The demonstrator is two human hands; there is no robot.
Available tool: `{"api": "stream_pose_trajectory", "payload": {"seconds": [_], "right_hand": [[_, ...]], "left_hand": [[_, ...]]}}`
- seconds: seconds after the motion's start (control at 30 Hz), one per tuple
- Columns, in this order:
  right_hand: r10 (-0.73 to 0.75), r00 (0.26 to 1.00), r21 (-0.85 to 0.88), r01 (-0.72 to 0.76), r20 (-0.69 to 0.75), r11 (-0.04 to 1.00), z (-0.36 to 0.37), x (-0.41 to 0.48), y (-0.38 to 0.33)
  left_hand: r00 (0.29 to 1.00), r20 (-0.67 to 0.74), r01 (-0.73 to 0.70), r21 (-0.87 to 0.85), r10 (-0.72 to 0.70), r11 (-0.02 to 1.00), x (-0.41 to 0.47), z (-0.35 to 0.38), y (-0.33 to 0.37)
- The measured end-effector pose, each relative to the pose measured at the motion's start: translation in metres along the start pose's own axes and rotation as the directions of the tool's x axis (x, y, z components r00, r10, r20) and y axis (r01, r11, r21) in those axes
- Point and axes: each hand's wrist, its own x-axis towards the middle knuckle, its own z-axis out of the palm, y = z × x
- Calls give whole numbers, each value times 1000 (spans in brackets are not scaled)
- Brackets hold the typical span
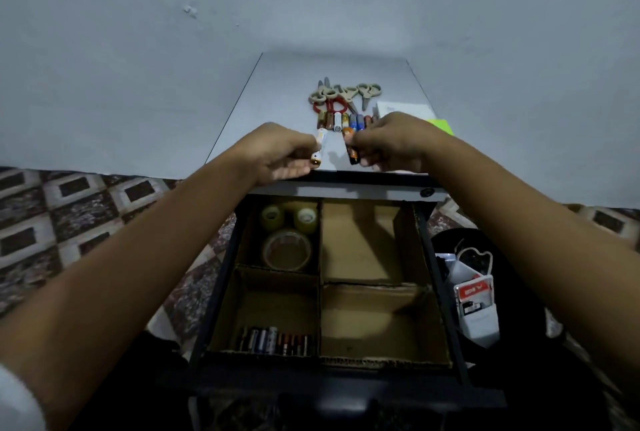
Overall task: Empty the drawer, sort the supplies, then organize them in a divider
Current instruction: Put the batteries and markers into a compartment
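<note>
Head view, entries as we find them. The left hand (277,153) pinches a white battery (319,150), and the right hand (391,140) pinches an orange-and-black battery (350,150). Both are held over the desk (270,101) edge, just beyond the far wall of the cardboard divider (320,309), which sits in the open drawer (438,275). Hazard, as we judge it: each cell is held by a light pinch. A slip on the way down could drop one into the divider's bare right compartments, or among the tape rolls (287,233) in its far-left compartment, rather than beside the stored batteries (277,340) in its near-left compartment. Beyond the divider, on the desk, a row of loose batteries (343,121) lies just past both hands, with the scissors (343,95) behind that row. The stored batteries sit well apart from the hands, at the divider's near wall.
</note>
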Motion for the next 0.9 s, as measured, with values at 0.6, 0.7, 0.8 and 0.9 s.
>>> {"api": "stream_pose_trajectory", "payload": {"seconds": [0.6, 0.7, 0.8, 0.9], "right_hand": [[134, 904, -28, -134, 406, 991, 194, -36, 108], [76, 932, -111, -39, 355, 993, 216, -26, 121], [48, 949, -202, 17, 312, 979, 227, -17, 128], [59, 957, -212, 2, 284, 977, 234, -12, 135]], "left_hand": [[983, -174, 83, 139, -58, 987, -38, -66, -140], [983, -178, 73, 109, -53, 991, -37, -68, -145], [984, -169, 63, 84, -48, 994, -36, -70, -147], [984, -171, 60, 96, -42, 994, -35, -70, -149]]}}
